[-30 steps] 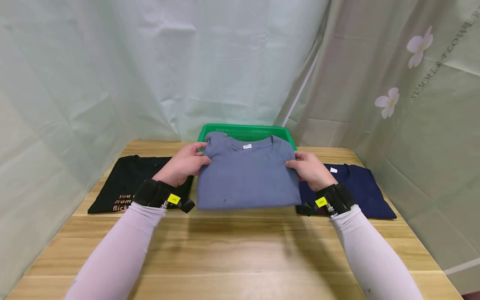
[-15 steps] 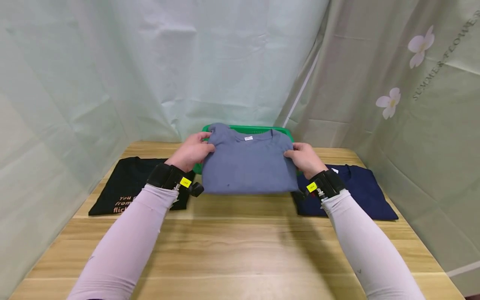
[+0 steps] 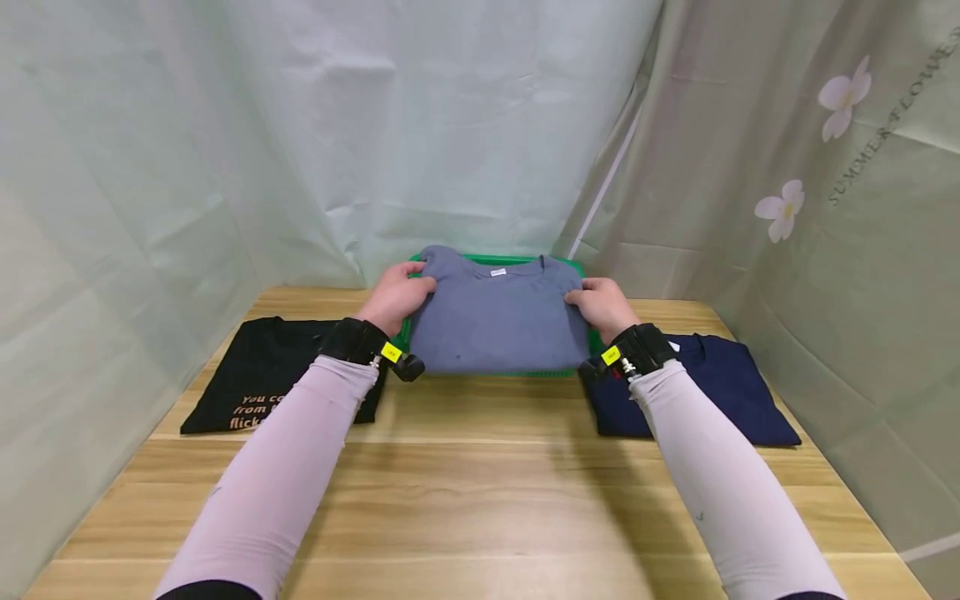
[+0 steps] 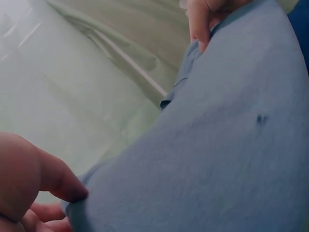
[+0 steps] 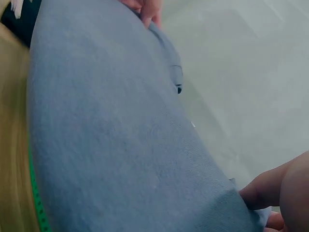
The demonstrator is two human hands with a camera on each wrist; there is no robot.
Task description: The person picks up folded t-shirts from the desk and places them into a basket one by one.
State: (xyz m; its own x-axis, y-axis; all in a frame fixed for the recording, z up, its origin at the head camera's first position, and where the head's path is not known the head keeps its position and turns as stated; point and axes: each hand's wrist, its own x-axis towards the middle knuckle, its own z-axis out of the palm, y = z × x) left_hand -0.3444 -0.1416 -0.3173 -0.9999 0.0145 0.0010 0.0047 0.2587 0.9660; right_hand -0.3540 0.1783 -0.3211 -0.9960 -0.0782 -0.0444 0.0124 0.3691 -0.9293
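A folded grey-blue T-shirt with a white neck label hangs between both hands, over the green basket. My left hand pinches its left side near the shoulder, thumb on top. On the opposite side my right hand pinches the cloth the same way. The shirt hides most of the basket; its rim shows behind and a strip of its perforated wall below the hem. In the left wrist view the thumb presses on the shirt, which has a small dark mark. The right wrist view shows the other pinched corner.
On the wooden table, a folded black T-shirt with printed lettering lies left of the basket. A folded navy T-shirt lies to the right, partly under the right forearm. Pale curtains hang behind and along both sides.
Both hands have carried the grey-blue T-shirt forward, away from the body, further over the green basket. The black and navy T-shirts stay where they lay.
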